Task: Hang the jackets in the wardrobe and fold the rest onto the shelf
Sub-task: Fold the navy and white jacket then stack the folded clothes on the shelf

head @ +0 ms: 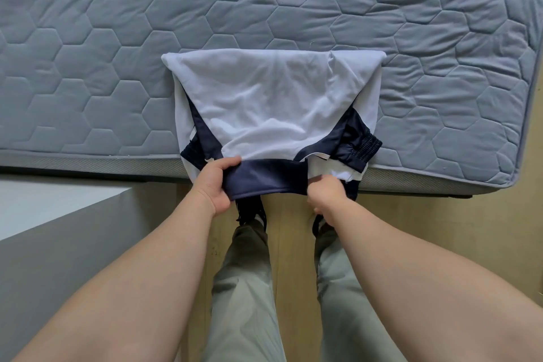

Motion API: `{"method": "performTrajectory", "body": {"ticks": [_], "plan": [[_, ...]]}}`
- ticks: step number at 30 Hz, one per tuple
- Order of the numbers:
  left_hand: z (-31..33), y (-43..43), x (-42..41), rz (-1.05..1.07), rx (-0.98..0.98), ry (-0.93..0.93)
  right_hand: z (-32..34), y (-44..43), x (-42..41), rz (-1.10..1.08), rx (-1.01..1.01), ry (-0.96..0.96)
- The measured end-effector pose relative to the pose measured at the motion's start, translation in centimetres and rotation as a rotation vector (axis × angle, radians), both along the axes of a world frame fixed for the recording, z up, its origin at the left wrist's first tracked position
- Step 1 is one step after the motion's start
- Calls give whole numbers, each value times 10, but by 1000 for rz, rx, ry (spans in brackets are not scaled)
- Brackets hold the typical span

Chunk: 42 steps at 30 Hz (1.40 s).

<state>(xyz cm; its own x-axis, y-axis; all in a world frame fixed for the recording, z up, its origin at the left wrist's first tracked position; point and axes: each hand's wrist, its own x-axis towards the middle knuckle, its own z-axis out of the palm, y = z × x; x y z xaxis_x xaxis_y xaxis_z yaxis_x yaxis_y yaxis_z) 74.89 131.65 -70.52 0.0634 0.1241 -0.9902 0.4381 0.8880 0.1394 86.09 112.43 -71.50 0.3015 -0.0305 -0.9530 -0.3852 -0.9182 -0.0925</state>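
My left hand [218,184] and right hand [327,194] grip the navy hem of the white top [264,97], at the mattress's [88,38] six-o'clock edge (looks slick); an uneven lift could spill the fold.

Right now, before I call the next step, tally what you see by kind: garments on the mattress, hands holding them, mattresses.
Garments: 1, the white and navy garment, on the near edge.
Hands: 2, left hand and right hand, both gripping its near edge.
Mattresses: 1, the grey quilted mattress.
Total: 4
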Motion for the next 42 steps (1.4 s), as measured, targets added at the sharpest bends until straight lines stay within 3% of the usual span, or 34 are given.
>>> {"method": "performTrajectory", "body": {"ticks": [3,5,10,12,13,15,17,24,27,30,33,37,40,42], "plan": [[-13,-6,-1,-233,129,181,-4,6,12,-176,-64,-358],[-17,-6,2,-345,231,234,-5,17,21,-334,-30,-430],[-16,3,16,-37,224,190,-8,32,55,-823,-109,-500],[-22,8,20,13,257,248,-12,29,60,-723,-114,-527],[-25,9,21,-19,287,295,-14,26,61,-559,-88,-521],[-31,11,20,-192,376,382,-19,19,59,-225,1,-477],[-37,13,17,-404,469,409,-24,12,59,-110,51,-457],[-39,28,13,-882,681,473,-29,9,74,-287,-22,-444],[-25,29,23,-1369,640,658,-25,15,78,-381,39,-426],[-13,31,48,-1769,742,763,-23,16,80,-243,136,-500],[-5,32,85,-1954,821,661,-26,9,91,-80,110,-489],[-6,20,138,-1826,1104,274,-29,1,107,-50,-49,-404],[-11,-5,183,-1743,1123,-35,-31,-5,114,17,-176,-551],[-16,-24,213,-1741,1116,-148,-32,-14,118,-3,-241,-531]]}}
